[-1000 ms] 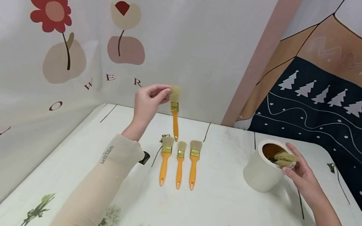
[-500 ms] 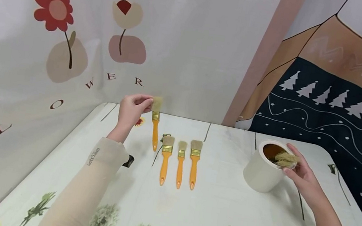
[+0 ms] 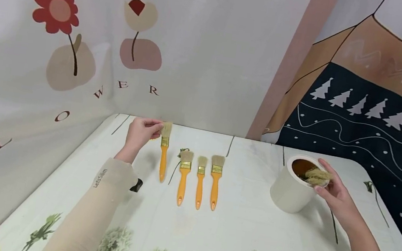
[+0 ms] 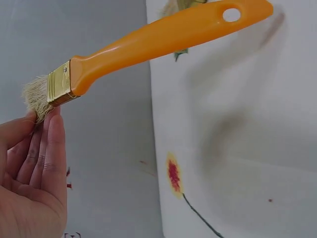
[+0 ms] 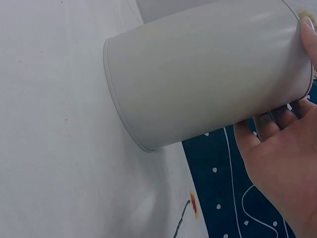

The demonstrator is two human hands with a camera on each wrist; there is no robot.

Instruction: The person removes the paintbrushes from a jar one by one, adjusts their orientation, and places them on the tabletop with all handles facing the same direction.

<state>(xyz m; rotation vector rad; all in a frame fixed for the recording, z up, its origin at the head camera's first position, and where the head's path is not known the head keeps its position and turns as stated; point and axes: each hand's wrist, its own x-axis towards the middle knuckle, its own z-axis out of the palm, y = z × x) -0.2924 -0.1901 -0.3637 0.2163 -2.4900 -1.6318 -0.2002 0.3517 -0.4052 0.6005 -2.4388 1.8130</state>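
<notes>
My left hand (image 3: 139, 136) pinches a flat paintbrush (image 3: 163, 161) by its pale bristles, the orange handle pointing toward me. In the left wrist view the paintbrush (image 4: 148, 42) shows its brass ferrule and a hole at the handle's end, with a shadow on the cloth. To its right, three similar paintbrushes lie side by side: a left one (image 3: 182, 183), a narrower middle one (image 3: 200, 185) and a right one (image 3: 215, 187). My right hand (image 3: 335, 196) grips the rim side of a white cylindrical container (image 3: 289, 193). Bristles (image 3: 316, 176) show at its mouth.
A white cloth (image 3: 240, 229) printed with green flowers covers the table. Behind it hangs a pale curtain (image 3: 225, 60) with flower prints, and a dark blue cloth with trees (image 3: 363, 127) hangs at the right.
My left hand has moved left and then down with the paintbrush, from in front of the curtain to the left of the other paintbrushes. The right hand and container have not moved.
</notes>
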